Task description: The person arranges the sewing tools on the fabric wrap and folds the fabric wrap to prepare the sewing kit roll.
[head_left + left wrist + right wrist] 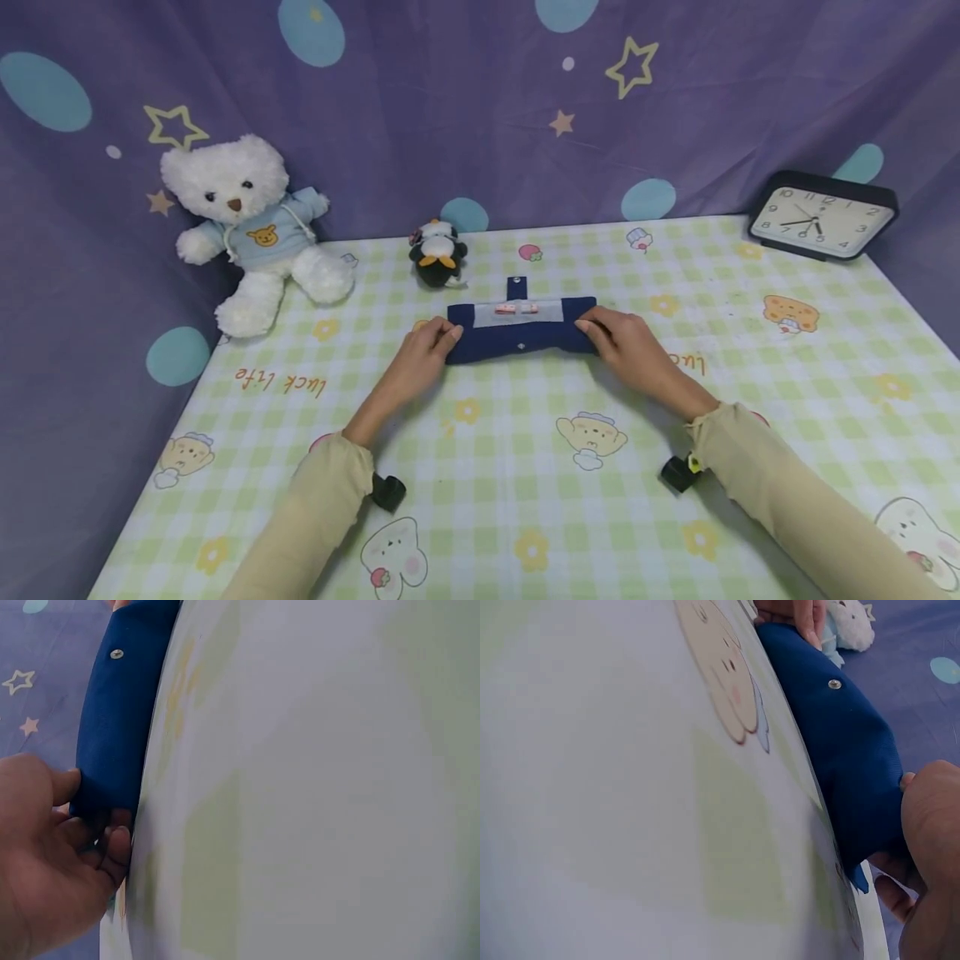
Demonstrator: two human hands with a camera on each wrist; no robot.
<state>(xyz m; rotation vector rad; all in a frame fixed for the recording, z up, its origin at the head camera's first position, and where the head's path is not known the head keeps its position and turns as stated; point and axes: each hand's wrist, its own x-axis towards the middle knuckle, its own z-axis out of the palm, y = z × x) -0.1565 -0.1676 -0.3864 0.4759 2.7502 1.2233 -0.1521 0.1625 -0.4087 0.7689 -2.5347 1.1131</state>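
Observation:
A navy fabric pouch lies lengthwise across the table, partly folded. It has a clear window near its far edge with small pink-and-white pieces showing in it. A short strap with a metal snap sticks out at the far side, and a second snap stud sits on the front face. My left hand pinches the pouch's left end, thumb on top and fingers tucked beneath. At the right end, my right hand grips the corner between thumb and fingers.
A white teddy bear in a blue hoodie sits at the back left. Behind the pouch stands a small penguin plush. A black-framed clock is at the back right. The table has a green checked cloth; a purple curtain hangs behind.

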